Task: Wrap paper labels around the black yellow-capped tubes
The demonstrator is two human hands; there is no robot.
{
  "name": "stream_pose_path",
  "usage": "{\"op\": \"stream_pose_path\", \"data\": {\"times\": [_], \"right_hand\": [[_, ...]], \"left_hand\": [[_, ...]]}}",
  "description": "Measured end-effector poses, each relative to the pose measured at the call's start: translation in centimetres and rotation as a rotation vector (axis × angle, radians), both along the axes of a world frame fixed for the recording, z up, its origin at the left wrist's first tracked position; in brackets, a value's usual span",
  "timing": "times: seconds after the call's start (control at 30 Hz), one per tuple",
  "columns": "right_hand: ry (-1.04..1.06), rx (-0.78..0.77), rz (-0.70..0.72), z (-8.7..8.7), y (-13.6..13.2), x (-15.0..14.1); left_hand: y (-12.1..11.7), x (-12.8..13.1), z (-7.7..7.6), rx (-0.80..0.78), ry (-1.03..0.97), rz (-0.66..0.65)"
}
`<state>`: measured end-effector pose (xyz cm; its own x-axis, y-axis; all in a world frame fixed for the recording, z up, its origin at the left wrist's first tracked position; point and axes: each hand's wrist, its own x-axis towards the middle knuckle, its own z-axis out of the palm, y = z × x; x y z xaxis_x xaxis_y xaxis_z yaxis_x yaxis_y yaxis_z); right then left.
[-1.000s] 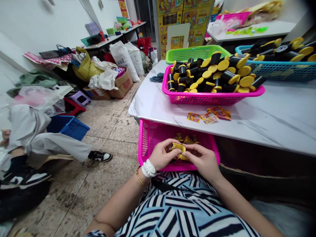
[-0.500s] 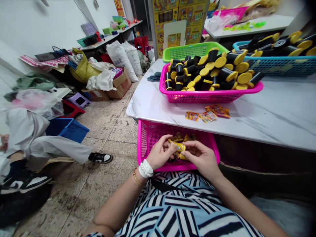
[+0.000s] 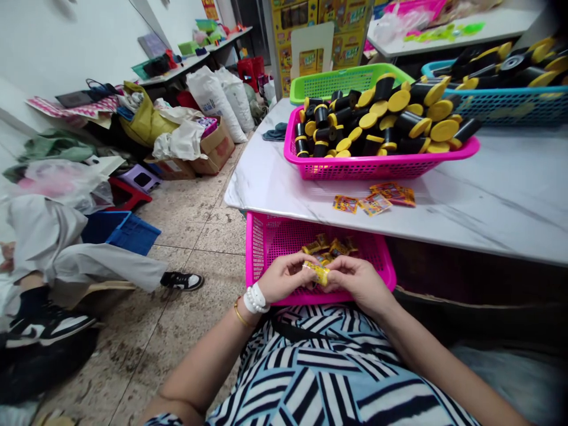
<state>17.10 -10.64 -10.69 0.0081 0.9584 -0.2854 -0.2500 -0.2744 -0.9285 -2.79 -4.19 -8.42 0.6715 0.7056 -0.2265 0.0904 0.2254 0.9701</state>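
Note:
Between my two hands is a small canister with a yellow printed label (image 3: 318,273), gripped by the fingertips over a pink basket. My left hand (image 3: 283,277), with a white band on its wrist, pinches the left end. On the right end, the thumb and fingers of my right hand (image 3: 362,283) are closed. Underneath, the lower pink basket (image 3: 255,251) rests by my lap and holds several yellow-labelled canisters (image 3: 339,246), partly covered by my hands. Printed sticker sheets (image 3: 375,204) lie on the table's front part.
On the marbled table (image 3: 488,219) stands another pink basket (image 3: 355,171), heaped with black canisters with yellow lids. Behind it are a green basket (image 3: 306,89) and a blue basket (image 3: 501,109). A seated person's leg (image 3: 110,266) and a blue crate (image 3: 126,231) are at the left.
The canister has tilted, its right end now lower, and both hands have shifted slightly down. More labelled canisters show in the lower basket. The camera view has moved a little.

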Motion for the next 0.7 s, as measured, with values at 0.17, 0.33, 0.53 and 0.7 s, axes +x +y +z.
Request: {"op": "stream_pose_path", "data": {"times": [0.17,0.33,0.53,0.7], "right_hand": [[0.013,0.098,-0.015,-0.4,0.0,0.4],[-0.062,0.197,-0.1,-0.6,-0.1,0.0],[-0.266,0.354,-0.048,0.9,-0.3,-0.1],[-0.809,0.625,-0.191,4.0,1.9,2.7]], "left_hand": [[-0.7,0.8,-0.1,-0.259,-0.121,0.029],[-0.8,1.7,-0.5,-0.325,-0.121,0.046],[-0.4,2.1,-0.9,-0.257,-0.032,0.08],[0.8,1.3,-0.1,0.141,0.253,0.267]]}}
